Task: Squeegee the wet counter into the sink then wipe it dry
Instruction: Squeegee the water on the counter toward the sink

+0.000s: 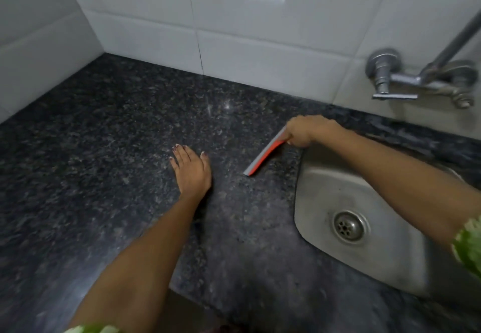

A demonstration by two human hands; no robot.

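My right hand [305,130] grips the top of an orange squeegee [264,156] with a grey rubber blade. The blade rests slanted on the dark speckled granite counter [104,150], just left of the steel sink [312,189]. My right forearm reaches across the sink's basin. Flat on the counter lies my left hand [191,169], fingers spread, palm down, a hand's width left of the blade and holding nothing.
White tiled walls [260,33] close off the counter at the back and left. A chrome wall tap [406,80] sticks out above the sink at the right. The sink's drain [348,227] sits near the basin's middle. The counter's front edge runs along the bottom.
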